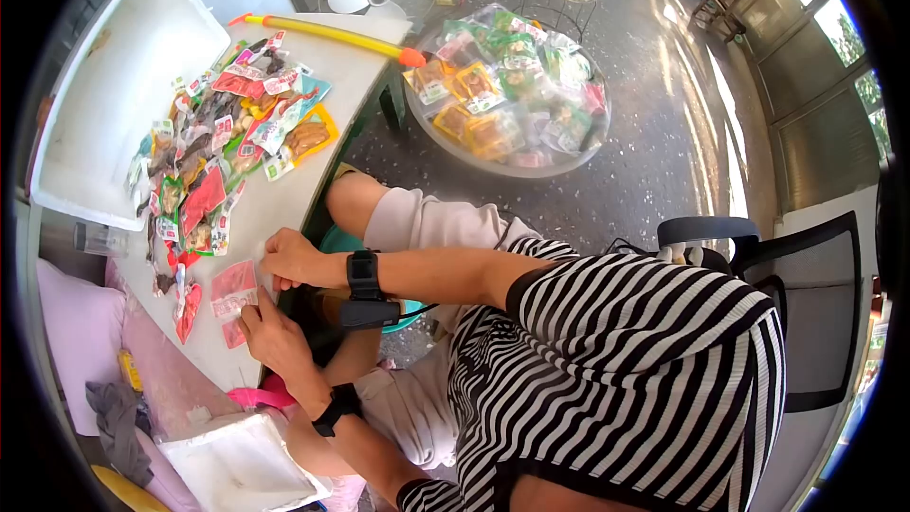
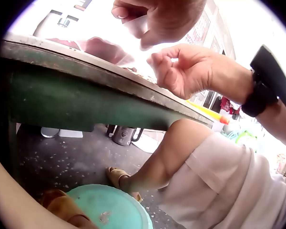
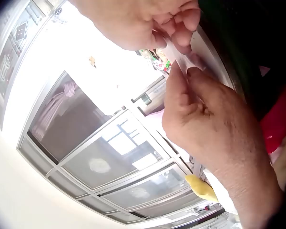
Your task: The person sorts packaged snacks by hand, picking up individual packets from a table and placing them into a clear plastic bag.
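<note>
A flat pink and clear packet (image 1: 234,294) lies at the table's near edge in the head view. My right hand (image 1: 289,261) is at its upper right corner, my left hand (image 1: 275,337) just below, fingertips close together. The right wrist view shows thin translucent plastic (image 3: 180,56) pinched between my right hand (image 3: 133,21) above and my left thumb and finger (image 3: 214,124). Under my left hand (image 2: 164,19), the left wrist view shows a clear piece of film (image 2: 137,26), with my right hand (image 2: 186,71) beside it, fingers curled. Glare hides the packet's far part.
A pile of colourful packets (image 1: 204,142) lies beside a white foam box (image 1: 104,85) and a yellow tube (image 1: 322,33). A round tub (image 1: 512,171) of packets stands beyond the table. Below are a second foam box (image 1: 237,465) and a teal stool (image 2: 105,205).
</note>
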